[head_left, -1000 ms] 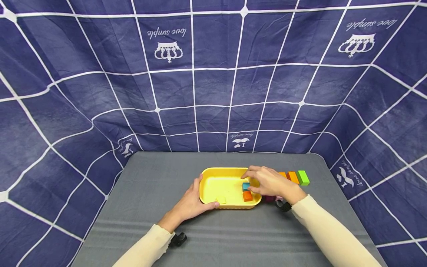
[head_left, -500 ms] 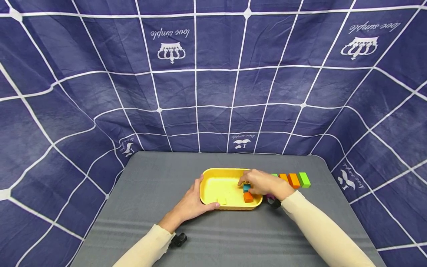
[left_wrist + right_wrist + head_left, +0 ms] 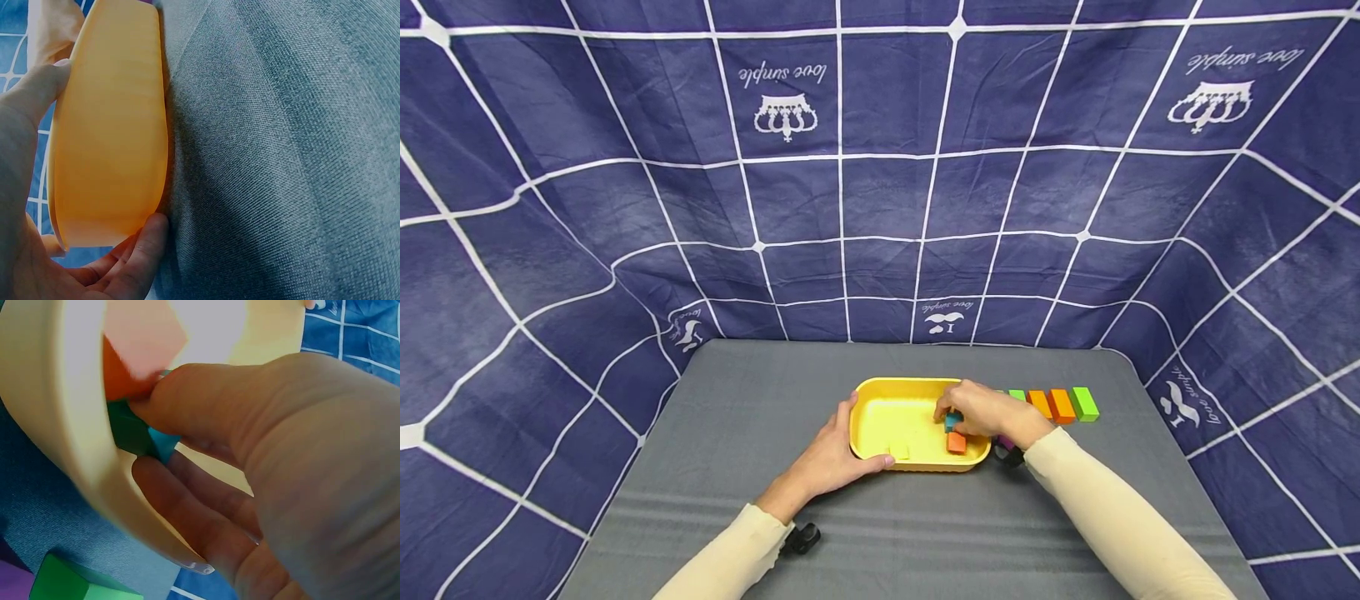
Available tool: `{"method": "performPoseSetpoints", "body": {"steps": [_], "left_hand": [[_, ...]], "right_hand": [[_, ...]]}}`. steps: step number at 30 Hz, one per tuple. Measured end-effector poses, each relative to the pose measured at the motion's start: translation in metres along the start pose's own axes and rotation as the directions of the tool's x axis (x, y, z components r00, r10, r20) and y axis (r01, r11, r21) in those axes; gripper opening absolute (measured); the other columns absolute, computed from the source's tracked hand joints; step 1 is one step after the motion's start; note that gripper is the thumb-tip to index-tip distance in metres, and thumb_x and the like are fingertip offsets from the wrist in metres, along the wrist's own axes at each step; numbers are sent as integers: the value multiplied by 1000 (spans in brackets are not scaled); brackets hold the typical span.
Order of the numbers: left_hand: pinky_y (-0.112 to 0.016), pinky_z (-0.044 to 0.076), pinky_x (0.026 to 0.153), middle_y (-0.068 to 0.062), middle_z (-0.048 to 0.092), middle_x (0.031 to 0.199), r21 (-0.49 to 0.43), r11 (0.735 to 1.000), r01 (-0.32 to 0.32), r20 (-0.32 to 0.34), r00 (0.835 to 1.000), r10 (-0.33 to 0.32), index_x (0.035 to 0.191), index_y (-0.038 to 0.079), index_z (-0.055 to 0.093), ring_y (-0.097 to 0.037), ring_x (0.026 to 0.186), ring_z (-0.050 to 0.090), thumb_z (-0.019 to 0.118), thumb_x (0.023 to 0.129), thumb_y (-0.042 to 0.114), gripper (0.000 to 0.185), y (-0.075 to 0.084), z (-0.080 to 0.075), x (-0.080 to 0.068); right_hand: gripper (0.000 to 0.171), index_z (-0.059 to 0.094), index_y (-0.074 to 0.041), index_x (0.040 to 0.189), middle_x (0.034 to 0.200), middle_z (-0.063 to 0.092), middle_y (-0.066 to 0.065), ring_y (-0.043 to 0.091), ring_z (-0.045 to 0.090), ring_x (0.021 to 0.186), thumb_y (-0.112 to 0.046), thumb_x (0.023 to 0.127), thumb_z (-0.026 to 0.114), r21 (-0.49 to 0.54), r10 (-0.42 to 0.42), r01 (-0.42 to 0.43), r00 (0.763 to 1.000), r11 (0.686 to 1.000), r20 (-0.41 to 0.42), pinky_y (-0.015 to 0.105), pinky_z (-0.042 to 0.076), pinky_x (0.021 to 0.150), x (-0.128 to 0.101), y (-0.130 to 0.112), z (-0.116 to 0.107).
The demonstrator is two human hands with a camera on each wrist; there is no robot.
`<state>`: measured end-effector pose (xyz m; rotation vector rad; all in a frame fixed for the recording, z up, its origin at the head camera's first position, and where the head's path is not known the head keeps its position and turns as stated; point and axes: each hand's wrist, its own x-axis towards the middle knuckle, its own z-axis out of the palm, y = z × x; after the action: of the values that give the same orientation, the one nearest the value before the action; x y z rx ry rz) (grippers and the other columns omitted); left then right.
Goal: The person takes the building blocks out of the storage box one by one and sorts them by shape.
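A shallow yellow bin [image 3: 887,408] sits on the grey cloth in the head view. My left hand [image 3: 823,457] grips its left end, thumb over the near rim and fingers round the outer wall, as the left wrist view shows. Inside the bin's right end, my right hand [image 3: 988,410] pinches a teal block [image 3: 130,429] between thumb and fingers. Right beside that block lies an orange block [image 3: 957,442], close to the bin's right wall. A yellow block [image 3: 898,452] lies near the left thumb. My right fingers partly cover the teal block.
Right of the bin stands a row of blocks, with a bright green block [image 3: 1085,403], an orange block [image 3: 1062,406] and a lighter orange block [image 3: 1039,403]. A purple block [image 3: 14,580] lies nearer the bin. Blue patterned cloth [image 3: 880,200] walls the table's back and sides.
My right hand has moved a little left and lower into the bin, and its thumb and fingers have come together on the teal block. The left hand keeps its hold on the bin.
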<state>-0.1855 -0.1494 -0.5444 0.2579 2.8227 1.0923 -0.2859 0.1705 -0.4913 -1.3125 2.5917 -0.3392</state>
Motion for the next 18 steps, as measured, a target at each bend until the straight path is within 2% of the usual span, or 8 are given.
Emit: {"method": "performPoseSetpoints", "body": {"steps": [5,9,18], "left_hand": [[-60,58,118,-24,57,170,-6,1000,-1,0,1000,1,186,12,19,-38,143,68,94,86,74,140,1,0,0],[-60,59,118,-24,57,170,-7,1000,5,-3,1000,-5,186,12,20,-38,143,69,94,84,76,141,1,-1,0],[-59,59,118,-24,56,170,-4,1000,-1,-3,1000,1,186,10,20,-38,142,69,94,85,75,140,2,-1,0]], "right_hand": [[26,87,-7,119,114,86,5,18,72,97,1,95,91,12,14,-13,1000,1000,-11,38,67,97,-1,1,1],[25,87,-6,120,115,86,5,18,74,96,-3,96,92,19,21,-20,999,1000,-25,37,68,96,-2,3,1],[25,86,-5,119,115,86,5,16,74,97,-3,95,91,-1,-23,23,996,1000,-86,36,69,94,-4,6,0]]}}
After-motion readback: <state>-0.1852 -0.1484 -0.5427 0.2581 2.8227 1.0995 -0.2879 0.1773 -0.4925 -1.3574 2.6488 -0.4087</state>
